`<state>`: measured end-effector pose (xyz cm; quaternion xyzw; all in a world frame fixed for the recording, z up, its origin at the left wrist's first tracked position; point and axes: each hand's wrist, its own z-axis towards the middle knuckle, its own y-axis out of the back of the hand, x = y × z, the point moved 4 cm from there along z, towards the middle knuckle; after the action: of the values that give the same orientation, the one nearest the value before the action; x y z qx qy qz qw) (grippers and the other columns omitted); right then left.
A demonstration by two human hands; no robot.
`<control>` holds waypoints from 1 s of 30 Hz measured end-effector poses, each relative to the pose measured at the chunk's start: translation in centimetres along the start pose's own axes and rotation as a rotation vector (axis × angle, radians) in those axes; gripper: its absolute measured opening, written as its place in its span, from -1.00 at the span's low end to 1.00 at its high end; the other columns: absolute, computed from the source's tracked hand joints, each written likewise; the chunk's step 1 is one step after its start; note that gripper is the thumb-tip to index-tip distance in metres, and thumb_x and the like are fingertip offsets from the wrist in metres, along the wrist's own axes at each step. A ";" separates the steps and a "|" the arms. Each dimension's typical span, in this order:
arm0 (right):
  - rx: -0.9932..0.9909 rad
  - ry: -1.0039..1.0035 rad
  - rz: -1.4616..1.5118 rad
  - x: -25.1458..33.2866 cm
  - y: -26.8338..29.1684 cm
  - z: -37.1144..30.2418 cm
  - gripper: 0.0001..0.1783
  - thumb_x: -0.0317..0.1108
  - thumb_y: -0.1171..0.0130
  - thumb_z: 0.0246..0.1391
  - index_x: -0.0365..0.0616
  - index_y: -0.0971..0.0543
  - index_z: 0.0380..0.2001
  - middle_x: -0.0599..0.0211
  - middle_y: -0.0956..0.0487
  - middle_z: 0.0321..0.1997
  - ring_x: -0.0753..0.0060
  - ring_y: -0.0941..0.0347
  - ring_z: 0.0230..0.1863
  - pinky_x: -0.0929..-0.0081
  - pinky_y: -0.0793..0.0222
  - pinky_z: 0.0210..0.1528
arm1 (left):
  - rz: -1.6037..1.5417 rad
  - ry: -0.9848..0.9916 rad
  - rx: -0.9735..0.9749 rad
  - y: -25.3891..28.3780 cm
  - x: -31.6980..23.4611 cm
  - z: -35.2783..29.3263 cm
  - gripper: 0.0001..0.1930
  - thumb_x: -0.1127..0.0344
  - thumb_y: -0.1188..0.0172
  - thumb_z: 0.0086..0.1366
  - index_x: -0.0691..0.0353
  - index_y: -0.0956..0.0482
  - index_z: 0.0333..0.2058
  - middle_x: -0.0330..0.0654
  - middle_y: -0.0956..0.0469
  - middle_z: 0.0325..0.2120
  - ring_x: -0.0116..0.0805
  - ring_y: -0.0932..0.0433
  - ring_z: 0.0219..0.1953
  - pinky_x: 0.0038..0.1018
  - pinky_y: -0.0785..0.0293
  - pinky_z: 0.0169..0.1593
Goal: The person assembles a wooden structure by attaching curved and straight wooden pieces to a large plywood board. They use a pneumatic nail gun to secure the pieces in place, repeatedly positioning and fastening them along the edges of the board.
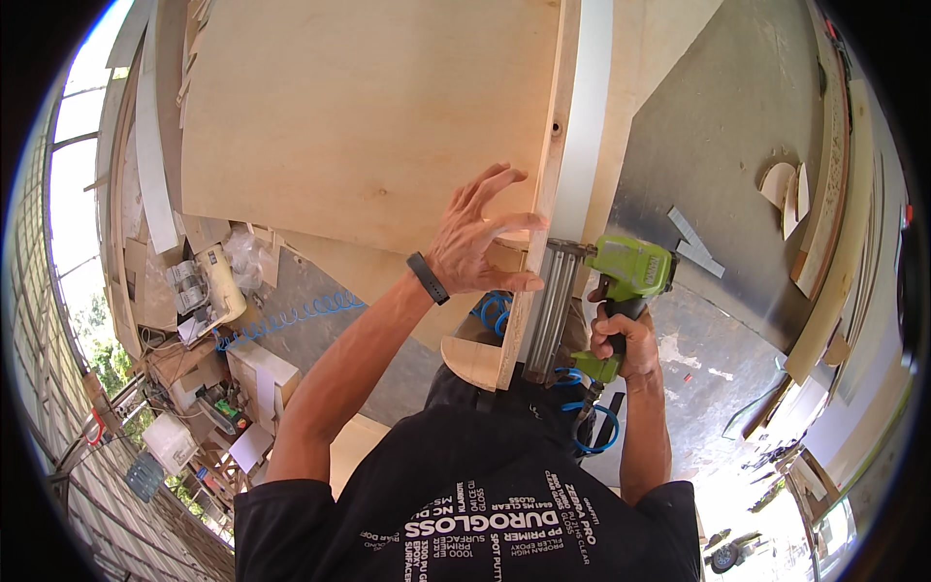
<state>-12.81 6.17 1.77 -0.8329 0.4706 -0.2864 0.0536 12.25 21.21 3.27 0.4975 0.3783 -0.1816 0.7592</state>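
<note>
My right hand (631, 339) is wrapped round the handle of a green pneumatic nail gun (632, 266). The gun's long silver magazine (555, 312) points back toward my body, and its nose is beside a narrow wooden strip (552, 155). On the strip's other side, my left hand (475, 238) has its fingers spread, with the fingertips at or close to the strip. A small wood piece (510, 256) shows between thumb and fingers; whether they touch it I cannot tell. A rounded wooden piece (473, 363) meets the strip's near end. A large plywood panel (369, 107) lies left of the strip.
A coiled blue air hose (291, 318) crosses at left; more blue hose (603, 441) hangs below the gun. Small offcuts (784, 197) and Y-shaped strips of staples or nails (694, 242) lie on the grey tabletop (722, 136). Cluttered boxes (262, 378) stand at lower left.
</note>
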 end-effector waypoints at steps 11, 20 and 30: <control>0.022 0.020 0.013 0.6 -0.6 -1.0 -0.49 -0.62 -0.13 -0.18 -0.48 -0.49 -0.03 0.30 -0.39 -0.59 0.43 -0.28 -0.75 0.44 -0.22 -0.67 | -0.008 -0.001 0.014 -0.2 0.3 -0.1 -0.23 -0.37 -0.54 -0.02 -0.29 -0.57 0.15 0.02 -0.27 0.37 0.27 -0.18 0.46 0.17 -0.17 0.38; 0.015 0.033 0.020 0.7 -0.8 -1.0 -0.49 -0.62 -0.11 -0.17 -0.50 -0.48 -0.03 0.30 -0.38 -0.60 0.42 -0.28 -0.76 0.45 -0.21 -0.67 | -0.003 0.000 0.020 -0.2 0.3 -0.2 -0.24 -0.40 -0.52 -0.01 -0.30 -0.57 0.15 0.02 -0.27 0.36 0.28 -0.18 0.46 0.19 -0.16 0.39; 0.025 0.008 0.010 0.9 -0.6 -0.9 -0.49 -0.63 -0.13 -0.19 -0.48 -0.48 -0.03 0.28 -0.39 -0.59 0.42 -0.29 -0.74 0.44 -0.21 -0.67 | -0.006 -0.005 0.016 -0.2 0.3 -0.2 -0.24 -0.38 -0.53 -0.01 -0.27 -0.59 0.14 0.03 -0.27 0.37 0.26 -0.19 0.46 0.16 -0.17 0.39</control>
<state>-12.53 5.92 3.14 -0.8286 0.4713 -0.2954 0.0633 12.27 21.30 2.90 0.5022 0.3765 -0.1879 0.7555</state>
